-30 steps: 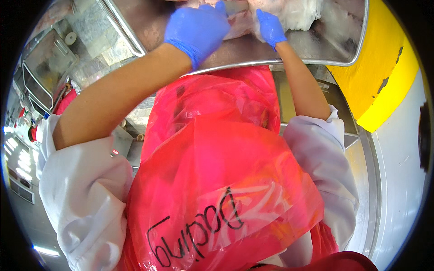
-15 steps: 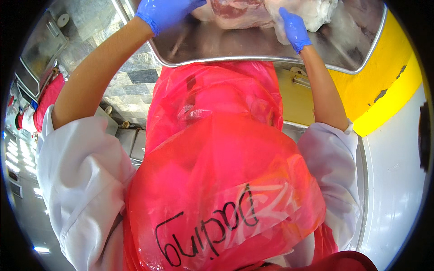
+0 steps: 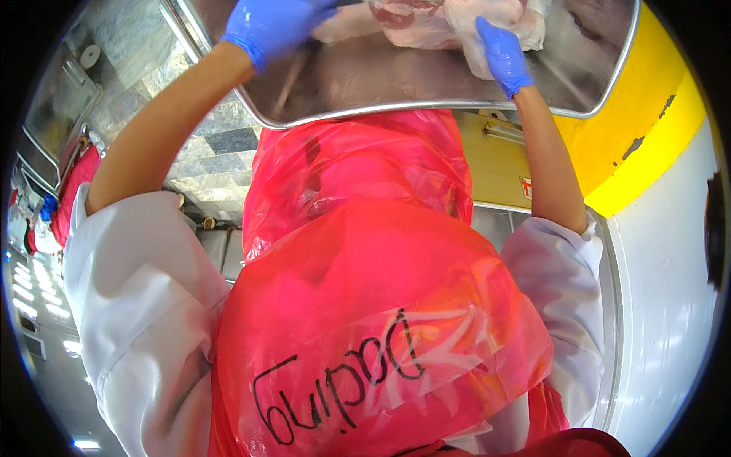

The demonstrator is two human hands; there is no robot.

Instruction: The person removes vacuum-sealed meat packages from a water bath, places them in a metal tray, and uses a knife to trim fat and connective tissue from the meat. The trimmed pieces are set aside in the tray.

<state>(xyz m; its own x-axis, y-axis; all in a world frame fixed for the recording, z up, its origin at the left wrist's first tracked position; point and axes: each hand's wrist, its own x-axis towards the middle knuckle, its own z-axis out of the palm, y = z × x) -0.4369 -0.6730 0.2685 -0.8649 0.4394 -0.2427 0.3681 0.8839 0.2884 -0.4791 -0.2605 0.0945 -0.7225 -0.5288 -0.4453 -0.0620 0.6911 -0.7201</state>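
My left hand [image 3: 270, 24], in a blue glove, is at the upper left of the steel tray [image 3: 343, 91]; its fingers are smeared by motion, near the left end of a pale strip of meat [image 3: 346, 23]. My right hand [image 3: 504, 57], also gloved in blue, grips a pale, fatty piece of meat [image 3: 472, 42], its fingers partly hidden against it. A red piece of meat [image 3: 403, 19] lies between my hands, cut off by the top of the picture. A pink plastic apron [image 3: 365, 244] covers my front below the tray's near rim.
A yellow painted structure [image 3: 624, 152] curves along the right beside a pale surface [image 3: 662, 282]. A tiled floor [image 3: 205, 145] shows at left, with another steel rack [image 3: 53, 107] and a person in red and white [image 3: 68, 198] at the far left. A khaki panel [image 3: 495, 160] sits below the tray.
Since one second ago my left hand has moved left and upward, and my right hand slightly right and downward. More red meat shows between them.
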